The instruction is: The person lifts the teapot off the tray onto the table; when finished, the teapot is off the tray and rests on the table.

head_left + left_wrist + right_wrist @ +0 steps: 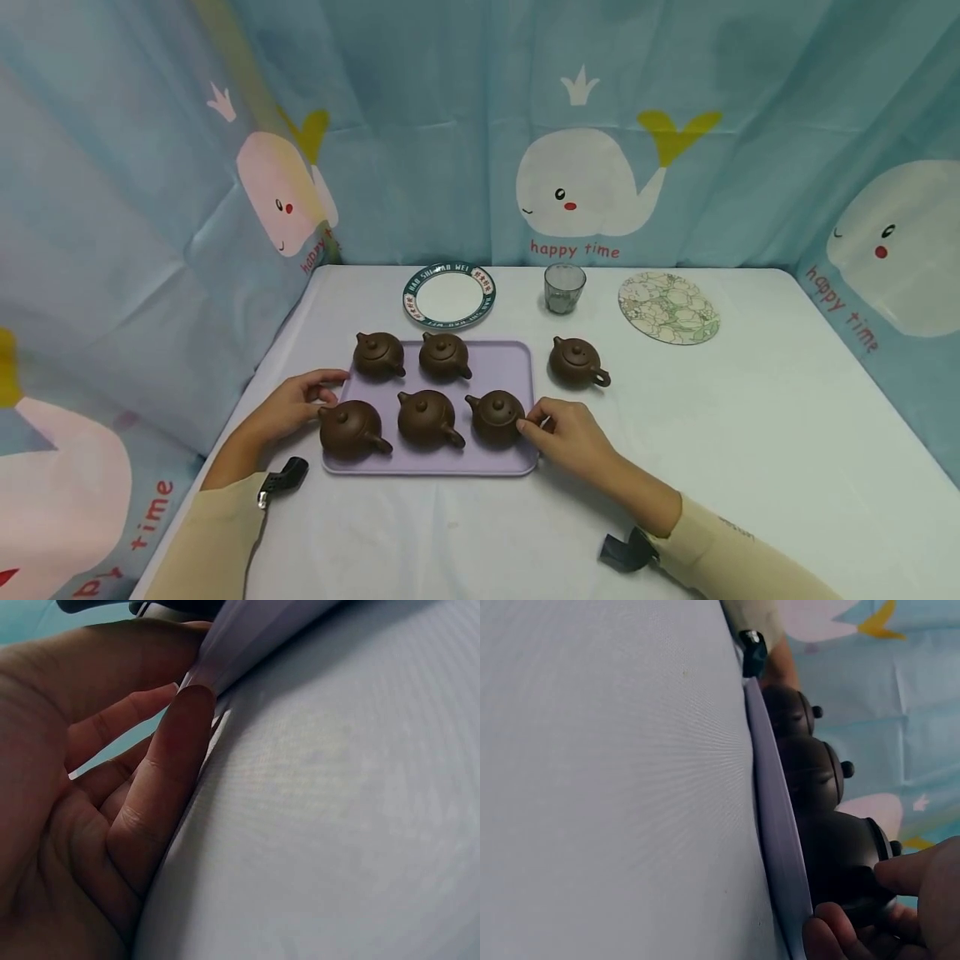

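Observation:
A lilac tray [375, 465] lies on the table with several small brown clay teapots on it in two rows. My left hand [296, 404] grips the tray's left edge; close up in the left wrist view, thumb and finger meet at the rim [232, 645]. At the tray's right end, my right hand [566, 433] pinches the handle side of the front right teapot [495, 418]. The handle itself is hidden behind the fingers. In the right wrist view, the thumb touches this teapot [840, 855] while the lower fingertips sit right at the tray's edge.
Another brown teapot [576, 362] stands on the white table right of the tray. Farther back are a green-rimmed plate [450, 319], a clear glass [564, 292] and a round floral mat [667, 308]. A blue curtain [420, 200] with printed whales encloses the table.

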`<action>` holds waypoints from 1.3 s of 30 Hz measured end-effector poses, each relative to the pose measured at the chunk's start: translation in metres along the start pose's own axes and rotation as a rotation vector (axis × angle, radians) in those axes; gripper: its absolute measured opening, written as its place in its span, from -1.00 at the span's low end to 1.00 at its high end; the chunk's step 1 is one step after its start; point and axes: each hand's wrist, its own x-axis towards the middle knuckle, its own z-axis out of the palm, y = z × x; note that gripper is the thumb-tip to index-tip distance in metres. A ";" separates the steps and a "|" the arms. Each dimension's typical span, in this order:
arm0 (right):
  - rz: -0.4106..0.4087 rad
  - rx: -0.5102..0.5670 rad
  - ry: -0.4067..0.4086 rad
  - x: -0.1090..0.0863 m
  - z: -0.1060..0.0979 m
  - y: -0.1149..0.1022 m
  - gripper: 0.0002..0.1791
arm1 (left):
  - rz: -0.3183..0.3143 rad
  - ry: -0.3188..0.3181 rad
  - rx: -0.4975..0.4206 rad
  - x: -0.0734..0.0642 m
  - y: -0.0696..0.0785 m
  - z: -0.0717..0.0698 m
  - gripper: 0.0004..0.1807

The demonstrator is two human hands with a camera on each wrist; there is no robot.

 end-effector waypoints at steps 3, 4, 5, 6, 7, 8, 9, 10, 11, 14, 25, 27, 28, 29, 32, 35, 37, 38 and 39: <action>0.015 -0.009 0.000 0.000 -0.002 0.000 -0.89 | -0.001 0.010 0.004 -0.001 -0.003 0.001 -0.36; 0.022 -0.010 -0.003 -0.001 -0.002 0.000 -0.89 | -0.005 0.014 0.005 -0.001 -0.004 0.002 -0.38; 0.028 -0.009 -0.006 -0.001 -0.003 0.000 -0.89 | -0.007 0.014 0.011 -0.002 -0.004 0.002 -0.39; 0.035 -0.009 -0.007 -0.001 -0.004 0.000 -0.89 | -0.006 0.015 0.013 -0.002 -0.005 0.003 -0.40; 0.041 -0.008 -0.009 -0.001 -0.004 0.000 -0.88 | -0.003 0.014 0.010 -0.002 -0.005 0.003 -0.41; 0.043 -0.006 -0.008 -0.001 -0.005 0.000 -0.88 | 0.002 0.015 0.009 -0.001 -0.005 0.003 -0.41; 0.043 -0.005 -0.004 -0.001 -0.006 0.000 -0.87 | 0.011 0.011 0.003 -0.001 -0.006 0.003 -0.41; 0.041 -0.003 0.003 -0.001 -0.007 0.001 -0.87 | 0.021 0.006 -0.007 -0.001 -0.005 0.003 -0.40; 0.040 -0.002 0.010 -0.001 -0.009 0.000 -0.87 | 0.030 0.002 -0.014 0.000 -0.005 0.003 -0.39; 0.045 0.015 0.027 0.000 -0.016 -0.002 -0.88 | 0.039 0.000 -0.024 0.001 -0.005 0.002 -0.37; 0.119 0.103 0.090 0.003 -0.061 0.003 -0.77 | 0.032 0.003 -0.012 0.000 -0.009 0.001 -0.35; 0.130 0.110 0.123 0.003 -0.072 0.006 -0.75 | 0.037 0.007 -0.010 0.000 -0.009 0.001 -0.35; 0.131 0.110 0.141 0.003 -0.077 0.008 -0.74 | 0.039 0.009 -0.011 0.000 -0.009 0.000 -0.36; 0.135 0.109 0.157 0.003 -0.082 0.010 -0.73 | 0.046 0.007 -0.006 0.001 -0.008 0.000 -0.37; 0.144 0.119 0.197 0.002 -0.096 0.016 -0.67 | 0.048 0.008 -0.003 0.001 -0.006 0.000 -0.39; 0.143 0.156 0.226 0.000 -0.107 0.021 -0.61 | 0.034 0.016 0.009 0.001 -0.005 0.000 -0.40; 0.135 0.212 0.240 -0.002 -0.112 0.025 -0.59 | 0.018 0.021 0.012 0.001 -0.004 0.000 -0.40; 0.130 0.240 0.246 -0.003 -0.114 0.028 -0.59 | 0.014 0.020 0.015 0.001 -0.005 0.000 -0.40; 0.125 0.268 0.252 -0.005 -0.116 0.031 -0.59 | 0.003 0.026 0.015 0.001 -0.005 0.000 -0.40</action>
